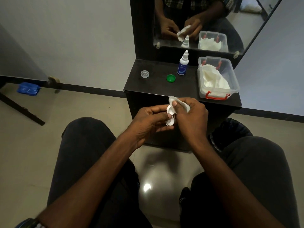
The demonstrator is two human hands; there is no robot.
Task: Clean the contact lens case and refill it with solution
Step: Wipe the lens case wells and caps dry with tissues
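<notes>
The white contact lens case (pixel 170 122) is pinched in my left hand (pixel 149 120), in front of the dark dresser shelf (pixel 153 83). My right hand (pixel 190 116) grips a white tissue (pixel 172 99) and presses it with the thumb into the case's upper well. A green cap (pixel 171 78) and a clear cap (pixel 145 74) lie loose on the shelf. The solution bottle (pixel 183 65), white with a blue label, stands upright behind the green cap.
A clear plastic box (pixel 228 69) with red latches holds white tissues at the shelf's right end. A mirror (pixel 205 22) rises behind the shelf. A black bin (pixel 230 129) sits by my right knee. A blue packet (pixel 28 88) lies on the floor at left.
</notes>
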